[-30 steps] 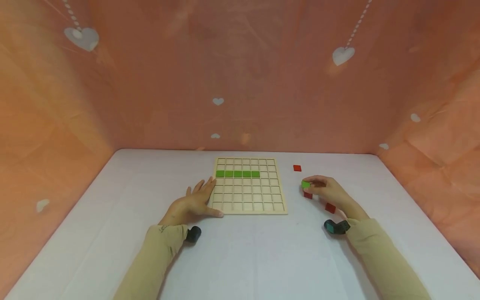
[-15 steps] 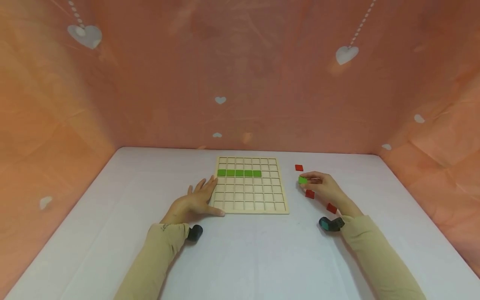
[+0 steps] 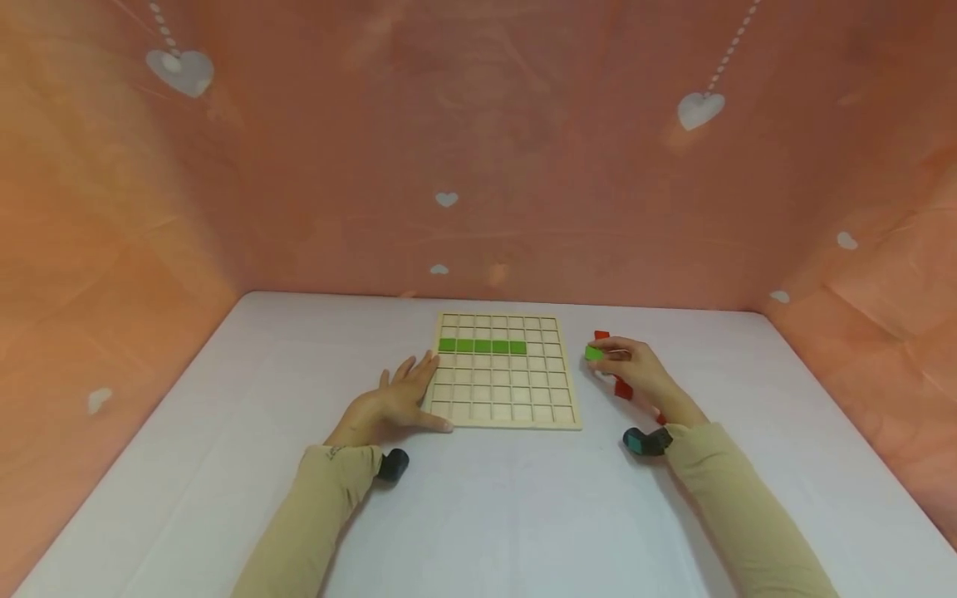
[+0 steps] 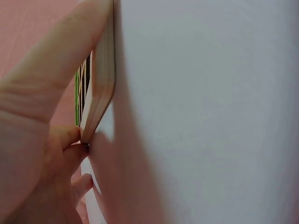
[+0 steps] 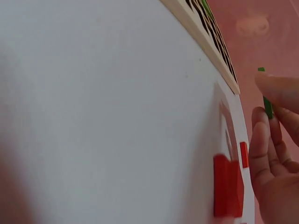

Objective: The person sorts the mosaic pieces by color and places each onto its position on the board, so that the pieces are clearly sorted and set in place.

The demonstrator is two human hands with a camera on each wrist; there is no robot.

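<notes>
A pale wooden grid board lies on the table, with a row of several green tiles in its cells near the far side. My left hand rests at the board's near-left corner, its fingers stretched along the left edge and the thumb on the front edge. In the left wrist view the thumb touches the board's rim. To the right of the board, my right hand pinches one loose green tile between thumb and fingers, raised above the table; the right wrist view shows this tile edge-on.
Red tiles lie on the white table around the right hand: one behind its fingers, another red tile below the hand, and a third red tile mostly hidden by the wrist. An orange cloth with hearts encloses the table.
My right hand has moved left and slightly away from me with the green tile, closer to the board. The left hand stays at the board's corner. The whole view has shifted slightly.
</notes>
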